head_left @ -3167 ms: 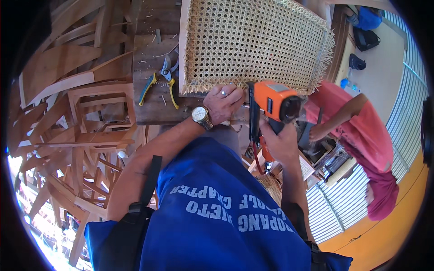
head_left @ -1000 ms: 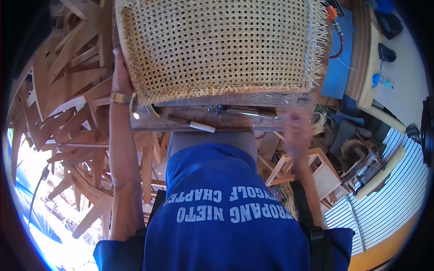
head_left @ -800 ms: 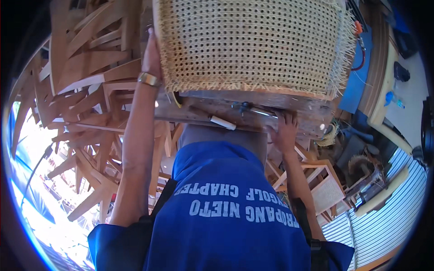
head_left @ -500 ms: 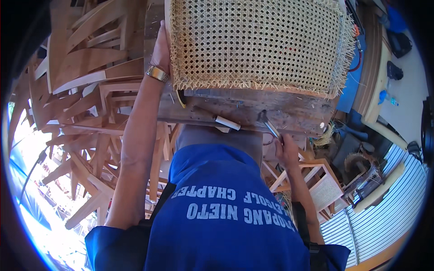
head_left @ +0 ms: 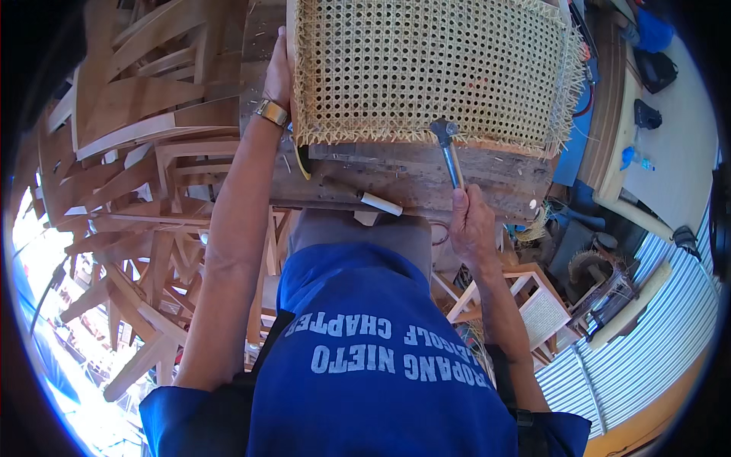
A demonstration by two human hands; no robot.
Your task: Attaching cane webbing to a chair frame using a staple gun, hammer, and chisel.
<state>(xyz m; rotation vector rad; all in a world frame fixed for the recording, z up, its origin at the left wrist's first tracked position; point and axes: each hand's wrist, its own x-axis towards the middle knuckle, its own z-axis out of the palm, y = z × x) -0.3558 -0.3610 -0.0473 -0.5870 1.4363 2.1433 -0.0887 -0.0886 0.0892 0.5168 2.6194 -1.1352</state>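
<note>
A wooden panel covered with woven cane webbing [head_left: 426, 72] lies on the worn workbench [head_left: 343, 179], its cut strands fraying along the edges. My left hand [head_left: 280, 70] grips the panel's left side, with the fingertips partly hidden behind the frame. In my right hand [head_left: 474, 225] is a hammer [head_left: 451, 156], held by the handle. The hammer's head overlaps the panel's near edge; whether it touches the cane I cannot tell. Below that edge, on the bench, rests a tool with a pale cylindrical handle [head_left: 381, 204]. A yellow curved piece [head_left: 303, 161] pokes out under the panel's near left corner.
Unfinished wooden chair parts [head_left: 152, 114] are heaped on the left. At the lower right stands a chair frame with a cane panel [head_left: 542, 314]. Farther right are a pale board [head_left: 678, 152] with dark items on it and a clear bottle [head_left: 643, 161].
My right hand has lifted the hammer up from the bench's front edge to the panel's near edge. My left hand stays at the panel's left side.
</note>
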